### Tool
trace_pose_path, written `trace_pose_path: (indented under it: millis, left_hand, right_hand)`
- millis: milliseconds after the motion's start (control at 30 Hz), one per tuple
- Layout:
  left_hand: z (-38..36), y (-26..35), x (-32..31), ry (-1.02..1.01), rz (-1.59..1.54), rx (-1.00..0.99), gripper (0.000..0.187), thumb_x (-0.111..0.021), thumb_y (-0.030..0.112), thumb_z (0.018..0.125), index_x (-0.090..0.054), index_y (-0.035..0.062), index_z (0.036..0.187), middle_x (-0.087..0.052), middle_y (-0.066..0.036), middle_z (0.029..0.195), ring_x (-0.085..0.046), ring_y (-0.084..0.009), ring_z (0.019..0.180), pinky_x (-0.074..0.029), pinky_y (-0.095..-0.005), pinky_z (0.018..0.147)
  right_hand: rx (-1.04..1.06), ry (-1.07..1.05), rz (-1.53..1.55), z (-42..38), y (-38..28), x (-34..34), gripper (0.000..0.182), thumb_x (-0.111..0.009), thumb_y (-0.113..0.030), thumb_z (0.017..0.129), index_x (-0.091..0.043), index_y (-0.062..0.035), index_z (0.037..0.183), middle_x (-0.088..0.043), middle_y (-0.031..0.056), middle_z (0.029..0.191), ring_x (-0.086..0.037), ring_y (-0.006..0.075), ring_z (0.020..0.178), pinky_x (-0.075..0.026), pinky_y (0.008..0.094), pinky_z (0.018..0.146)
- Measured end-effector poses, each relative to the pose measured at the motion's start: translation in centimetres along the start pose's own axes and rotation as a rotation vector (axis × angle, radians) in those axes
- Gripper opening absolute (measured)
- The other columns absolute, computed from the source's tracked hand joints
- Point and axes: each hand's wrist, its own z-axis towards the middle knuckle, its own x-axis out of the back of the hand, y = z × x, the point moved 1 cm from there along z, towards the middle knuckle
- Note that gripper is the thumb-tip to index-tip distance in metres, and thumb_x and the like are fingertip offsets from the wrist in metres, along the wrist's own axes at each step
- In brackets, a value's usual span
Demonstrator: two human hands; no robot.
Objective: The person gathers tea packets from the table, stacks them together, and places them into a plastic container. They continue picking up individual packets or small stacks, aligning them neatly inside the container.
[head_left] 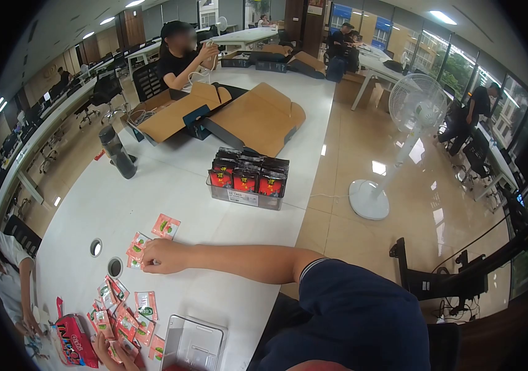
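Observation:
My right hand (164, 255) reaches across the white table with its fingers curled down onto pink sachets (135, 258), pinching at the edge of one. Just beyond it lies another pink sachet pair (166, 226). At the lower left my left hand (117, 355) is at a loose pile of pink and white sachets (126, 323), fingers bent around a sachet. Beside that pile stands a red and pink printed bag (77, 341). A transparent plastic box (194, 344) sits close to my body, right of the pile.
A clear bin of black and red packets (245, 179) stands mid-table. Behind are opened cardboard boxes (251, 117) and a dark bottle (117, 153). Two cable holes (114, 267) pierce the tabletop. A person (180, 55) sits opposite, another (13, 266) at left; a fan (417, 105) stands right.

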Motion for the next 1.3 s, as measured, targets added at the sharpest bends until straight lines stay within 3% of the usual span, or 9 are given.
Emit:
trace_pose_path:
  millis: [300,367,433,467,567,700,967,1133,1300]
  left_hand:
    - [2.1,3.0,3.1,0.249,-0.186,0.038,0.034,-0.066,0.006,0.105,-0.060,-0.0060,0.136,-0.065,-0.021,0.135,-0.067,-0.0289,0.110,-0.057,-0.0375,0.092]
    - [3.1,4.0,5.6,0.281,-0.091,0.039,0.042,-0.071,0.014,0.104,-0.058,-0.0052,0.138,-0.064,-0.022,0.139,-0.066,-0.0318,0.117,-0.057,-0.0382,0.099]
    - [1.5,0.3,8.7,0.302,0.006,0.152,0.048,-0.053,0.031,0.112,-0.056,-0.0043,0.144,-0.057,-0.019,0.150,-0.060,-0.0298,0.129,-0.045,-0.0429,0.112]
    - [0.4,1.6,10.6,0.309,0.029,0.175,0.047,-0.056,0.027,0.110,-0.055,-0.0046,0.145,-0.059,-0.018,0.148,-0.060,-0.0311,0.129,-0.045,-0.0432,0.112]
    - [-2.5,3.8,14.1,0.291,0.157,0.213,0.041,-0.062,0.013,0.104,-0.059,-0.0010,0.143,-0.063,-0.015,0.144,-0.060,-0.0279,0.131,-0.046,-0.0405,0.112]
    - [-6.1,8.3,15.0,0.371,0.181,0.439,0.024,-0.068,0.005,0.098,-0.070,0.0018,0.122,-0.071,-0.012,0.126,-0.064,-0.0233,0.120,-0.049,-0.0363,0.102]
    - [-15.9,10.8,13.0,0.294,0.199,0.978,0.028,-0.073,0.016,0.096,-0.073,0.0036,0.121,-0.074,-0.008,0.116,-0.064,-0.0198,0.109,-0.050,-0.0361,0.092]
    - [-12.7,10.9,9.8,0.033,0.392,0.947,0.047,-0.093,0.035,0.075,-0.072,0.0018,0.102,-0.065,-0.010,0.099,-0.057,-0.0295,0.099,-0.049,-0.0415,0.087]
    - [-12.6,9.6,9.5,-0.043,0.254,0.931,0.040,-0.094,0.019,0.076,-0.059,0.0029,0.087,-0.057,-0.003,0.087,-0.054,-0.0151,0.081,-0.045,-0.0319,0.071]
  right_hand:
    - [0.028,0.010,-0.004,0.1,0.2,-0.1,0.016,-0.073,-0.020,0.091,-0.075,-0.0050,0.085,-0.074,0.0083,0.086,-0.066,0.0273,0.091,-0.051,0.0419,0.083]
    - [-0.006,-0.059,-0.088,0.0,0.3,0.5,0.016,-0.073,-0.020,0.092,-0.074,-0.0055,0.084,-0.074,0.0091,0.088,-0.066,0.0283,0.091,-0.051,0.0424,0.083]
    - [-0.126,-0.239,-0.120,1.0,0.5,0.8,0.014,-0.072,-0.020,0.092,-0.074,-0.0066,0.088,-0.074,0.0110,0.096,-0.067,0.0306,0.095,-0.052,0.0425,0.087]
    - [0.127,-0.067,-0.072,0.7,3.5,-1.1,0.014,-0.074,-0.020,0.093,-0.075,-0.0066,0.092,-0.074,0.0115,0.104,-0.068,0.0297,0.100,-0.053,0.0410,0.089]
    - [0.084,0.057,0.170,-0.7,0.9,0.4,0.013,-0.070,-0.013,0.099,-0.075,-0.0064,0.108,-0.075,0.0086,0.110,-0.068,0.0222,0.105,-0.053,0.0420,0.096]
    - [-0.015,0.003,-0.062,-0.6,2.0,1.5,0.014,-0.071,-0.012,0.098,-0.071,0.0015,0.095,-0.069,0.0086,0.093,-0.066,0.0198,0.092,-0.054,0.0335,0.086]
    - [-0.144,-0.100,0.022,-0.1,0.4,0.9,0.021,-0.072,-0.015,0.099,-0.070,0.0054,0.095,-0.070,0.0075,0.093,-0.064,0.0161,0.093,-0.048,0.0293,0.092]
    - [-0.099,-0.099,-0.019,0.1,0.0,1.3,0.020,-0.072,-0.015,0.099,-0.072,0.0051,0.097,-0.072,0.0080,0.095,-0.065,0.0166,0.093,-0.049,0.0295,0.092]
    - [-0.053,-0.083,-0.058,0.0,-0.7,1.8,0.022,-0.074,-0.018,0.098,-0.074,0.0039,0.100,-0.075,0.0084,0.099,-0.068,0.0170,0.096,-0.051,0.0300,0.089]
